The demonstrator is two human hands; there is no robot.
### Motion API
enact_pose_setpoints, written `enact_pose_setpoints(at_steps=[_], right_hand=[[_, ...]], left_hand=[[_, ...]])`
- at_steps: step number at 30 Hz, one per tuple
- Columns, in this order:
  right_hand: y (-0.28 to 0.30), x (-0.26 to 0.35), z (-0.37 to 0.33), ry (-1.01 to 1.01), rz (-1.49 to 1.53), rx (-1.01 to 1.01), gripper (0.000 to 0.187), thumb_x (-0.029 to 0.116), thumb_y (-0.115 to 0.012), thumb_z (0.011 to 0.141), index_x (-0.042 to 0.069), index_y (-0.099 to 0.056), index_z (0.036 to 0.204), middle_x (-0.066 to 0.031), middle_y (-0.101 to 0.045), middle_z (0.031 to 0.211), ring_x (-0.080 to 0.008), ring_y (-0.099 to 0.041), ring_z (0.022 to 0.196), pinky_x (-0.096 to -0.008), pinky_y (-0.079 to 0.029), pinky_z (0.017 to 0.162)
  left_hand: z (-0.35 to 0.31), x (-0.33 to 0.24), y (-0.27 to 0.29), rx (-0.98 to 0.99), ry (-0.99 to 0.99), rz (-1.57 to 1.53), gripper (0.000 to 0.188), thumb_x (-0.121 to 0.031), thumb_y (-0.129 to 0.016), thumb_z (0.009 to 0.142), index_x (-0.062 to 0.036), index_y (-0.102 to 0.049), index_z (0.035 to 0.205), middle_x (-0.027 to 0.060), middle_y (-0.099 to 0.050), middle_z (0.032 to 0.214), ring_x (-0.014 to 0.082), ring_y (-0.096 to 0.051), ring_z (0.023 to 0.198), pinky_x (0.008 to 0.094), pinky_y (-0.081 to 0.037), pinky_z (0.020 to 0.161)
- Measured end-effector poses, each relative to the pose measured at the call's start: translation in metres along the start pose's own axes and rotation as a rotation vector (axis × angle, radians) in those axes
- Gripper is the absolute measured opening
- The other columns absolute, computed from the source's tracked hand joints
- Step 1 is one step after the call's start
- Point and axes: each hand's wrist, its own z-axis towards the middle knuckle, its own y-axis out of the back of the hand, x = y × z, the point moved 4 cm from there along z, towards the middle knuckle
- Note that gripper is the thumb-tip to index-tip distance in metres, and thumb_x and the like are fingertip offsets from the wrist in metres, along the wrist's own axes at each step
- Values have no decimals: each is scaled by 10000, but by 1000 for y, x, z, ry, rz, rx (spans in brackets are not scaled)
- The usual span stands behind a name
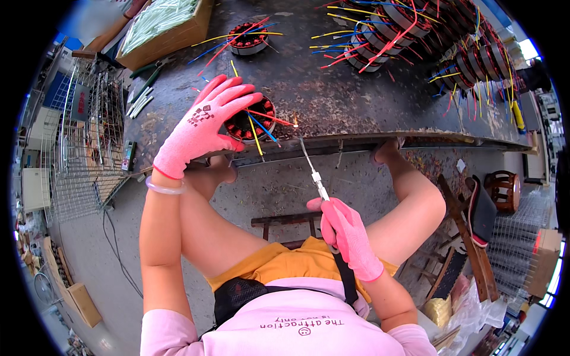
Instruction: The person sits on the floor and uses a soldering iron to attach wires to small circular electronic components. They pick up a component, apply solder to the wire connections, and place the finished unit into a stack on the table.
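My left hand point(208, 121), in a pink glove, lies over the left side of a motor stator point(271, 109) near the table's front edge. Its thumb is on the near side of the ring, its fingers across the far side. Red, blue and yellow wires stick out of the stator, some toward me. My right hand point(350, 237), gloved the same, is closed round a slim torch point(316, 179) with a white fitting and a thin bent metal tube. The tube's tip points at the red wire ends point(291, 123), where a small bright glow shows.
A second wired stator point(248, 39) stands farther back on the dark, worn table point(320, 89). Stacked stators point(392, 32) fill the far right. A cardboard box point(163, 35) of pale thin tubes sits at far left, loose white tubes point(140, 102) nearby. A yellow-handled tool point(518, 117) is at right.
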Motion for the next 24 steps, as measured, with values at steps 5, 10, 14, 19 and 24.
enact_pose_setpoints(at_steps=[5,10,14,19,24], right_hand=[[-1,1,1,22,-7,-7,382,321,-448,1024,-5,-615,1129,65,-388,533,-23,-289,488,-212,-226,473],[0,0,1,26,1,-6,372,305,-445,1027,-9,-613,1134,64,-393,531,-23,-293,491,-215,-227,476],[1,-2,2,48,-8,1,369,300,-444,1030,-12,-613,1131,63,-395,530,-25,-300,492,-218,-229,475],[2,-3,3,30,42,14,336,281,-473,1014,0,-628,1116,47,-427,555,-30,-338,508,-216,-263,489],[3,-3,1,15,67,4,315,267,-490,1004,10,-633,1115,42,-436,566,-31,-347,511,-216,-273,491]], left_hand=[[-1,-1,1,8,20,-5,901,-135,-821,511,-132,-523,1361,74,-480,1428,320,-358,1388,480,-232,1195],[0,-3,1,22,24,-3,900,-135,-820,515,-133,-521,1364,78,-474,1433,339,-343,1391,477,-231,1194],[1,-4,1,21,24,-1,900,-127,-817,511,-136,-522,1362,73,-476,1431,345,-342,1390,475,-233,1193],[0,-5,2,21,35,19,903,-119,-814,506,-142,-524,1361,66,-479,1431,342,-352,1386,471,-235,1194],[0,-3,0,19,31,30,905,-118,-813,506,-144,-525,1364,63,-479,1433,339,-354,1388,474,-232,1195]])
